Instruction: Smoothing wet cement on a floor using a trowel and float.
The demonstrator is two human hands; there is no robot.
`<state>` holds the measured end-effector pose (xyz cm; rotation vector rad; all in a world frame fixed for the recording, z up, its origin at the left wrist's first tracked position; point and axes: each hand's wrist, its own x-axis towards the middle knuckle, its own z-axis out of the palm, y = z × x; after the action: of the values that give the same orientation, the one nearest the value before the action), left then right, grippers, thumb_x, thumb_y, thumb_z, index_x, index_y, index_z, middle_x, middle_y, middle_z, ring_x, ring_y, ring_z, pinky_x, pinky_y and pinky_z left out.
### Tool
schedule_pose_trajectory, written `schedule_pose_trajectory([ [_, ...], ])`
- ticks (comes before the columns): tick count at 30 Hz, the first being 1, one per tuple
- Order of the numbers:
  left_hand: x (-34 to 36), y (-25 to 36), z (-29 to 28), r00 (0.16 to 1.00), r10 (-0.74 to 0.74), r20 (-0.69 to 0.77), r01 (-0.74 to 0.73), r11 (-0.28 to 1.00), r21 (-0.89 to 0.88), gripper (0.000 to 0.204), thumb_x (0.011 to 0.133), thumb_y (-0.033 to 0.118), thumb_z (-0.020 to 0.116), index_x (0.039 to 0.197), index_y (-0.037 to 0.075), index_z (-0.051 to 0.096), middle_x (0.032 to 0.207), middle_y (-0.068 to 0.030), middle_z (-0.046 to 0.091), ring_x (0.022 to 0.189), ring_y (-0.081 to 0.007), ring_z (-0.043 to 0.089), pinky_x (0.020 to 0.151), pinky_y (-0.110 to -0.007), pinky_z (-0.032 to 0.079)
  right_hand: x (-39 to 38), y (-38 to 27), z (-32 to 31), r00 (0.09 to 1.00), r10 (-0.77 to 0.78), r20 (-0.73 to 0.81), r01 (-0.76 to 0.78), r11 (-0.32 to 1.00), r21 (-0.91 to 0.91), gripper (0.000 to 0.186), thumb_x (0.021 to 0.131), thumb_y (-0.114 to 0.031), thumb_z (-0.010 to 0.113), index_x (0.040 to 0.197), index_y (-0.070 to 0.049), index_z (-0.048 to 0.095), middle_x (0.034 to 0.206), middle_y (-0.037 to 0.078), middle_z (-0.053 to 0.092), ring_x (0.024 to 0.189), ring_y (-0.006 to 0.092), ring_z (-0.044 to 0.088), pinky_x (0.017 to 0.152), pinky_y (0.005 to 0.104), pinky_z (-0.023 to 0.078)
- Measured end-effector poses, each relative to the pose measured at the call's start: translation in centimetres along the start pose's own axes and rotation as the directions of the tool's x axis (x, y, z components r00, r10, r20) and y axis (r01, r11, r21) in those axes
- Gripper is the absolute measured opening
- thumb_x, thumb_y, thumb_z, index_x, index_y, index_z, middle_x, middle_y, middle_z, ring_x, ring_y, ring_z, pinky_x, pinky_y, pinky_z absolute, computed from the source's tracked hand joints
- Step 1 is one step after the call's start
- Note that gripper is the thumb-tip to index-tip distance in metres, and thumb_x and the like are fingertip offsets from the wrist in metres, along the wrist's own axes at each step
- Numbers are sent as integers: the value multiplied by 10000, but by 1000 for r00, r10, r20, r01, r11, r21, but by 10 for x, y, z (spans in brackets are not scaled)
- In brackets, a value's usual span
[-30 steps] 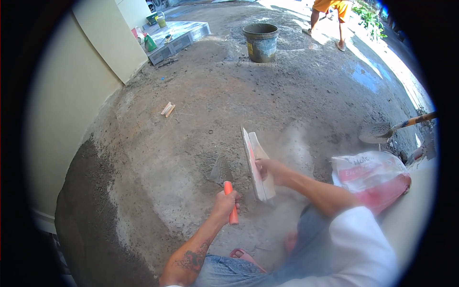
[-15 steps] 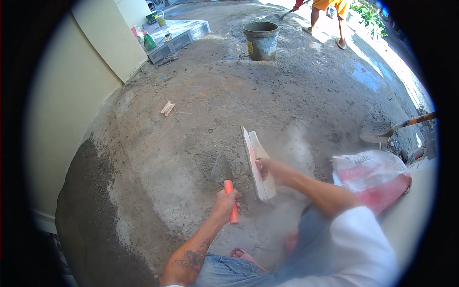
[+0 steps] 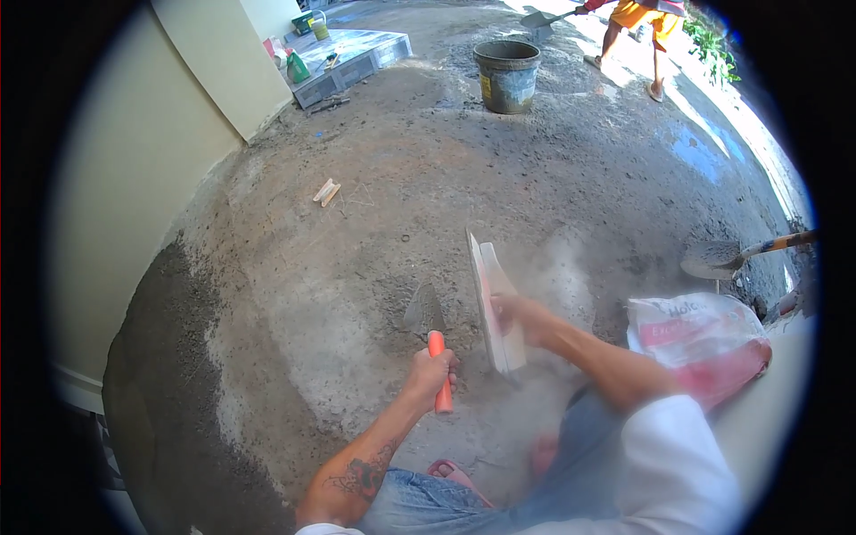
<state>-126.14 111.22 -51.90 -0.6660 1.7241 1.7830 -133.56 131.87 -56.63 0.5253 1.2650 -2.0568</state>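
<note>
Wrapped round an orange handle, my left hand (image 3: 429, 379) holds a trowel (image 3: 424, 308) whose grey, mortar-smeared blade points away from me, low over the rough ground. My right hand (image 3: 522, 321) grips the handle of a plastering float (image 3: 487, 303). The float is tipped on its edge, its long flat face toward the trowel, with a small gap between the two tools. Both stand above grey, gritty ground (image 3: 339, 285). Whether the trowel blade touches the ground, I cannot tell.
A mortar-stained bucket (image 3: 506, 85) stands ahead. At right lie a shovel (image 3: 713, 259) and a red-and-white sack (image 3: 700, 334). Darker wet mortar (image 3: 169, 383) runs along the wall (image 3: 134, 178). A tiled step (image 3: 357, 67) bears containers. Far right, another person (image 3: 646, 27) holds a shovel.
The surroundings sit slightly further right in the picture. Both hands keep their grips on trowel and float. The other person's shovel has risen off the ground.
</note>
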Motion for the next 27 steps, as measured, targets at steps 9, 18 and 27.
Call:
schedule_pose_trajectory([
  [9,-5,4,-1,1000,-6,-6,6,1000,-2,84,773,89,499,789,14,466,632,-47,457,492,-141,469,421,-297,439,-4,-2,6,1000,-6,-3,5,1000,-27,136,897,-221,473,935,-97,517,625,-27,431,480,72,390,425,223,361],
  [18,-2,1,-3,1000,6,-3,-6,1000,-27,82,770,80,503,795,12,464,621,-43,451,486,-138,459,420,-293,436,-11,-4,12,1000,6,-5,-6,1000,-4,123,891,-220,473,865,-109,520,609,-28,442,466,74,401,418,226,367],
  [27,-2,2,-2,1000,-7,11,7,1000,-9,73,773,75,509,790,25,459,623,-35,448,490,-131,459,422,-291,429,-5,-2,8,1000,2,-24,-1,1000,10,132,889,-227,488,841,-107,514,606,-32,404,479,77,379,425,228,363],
])
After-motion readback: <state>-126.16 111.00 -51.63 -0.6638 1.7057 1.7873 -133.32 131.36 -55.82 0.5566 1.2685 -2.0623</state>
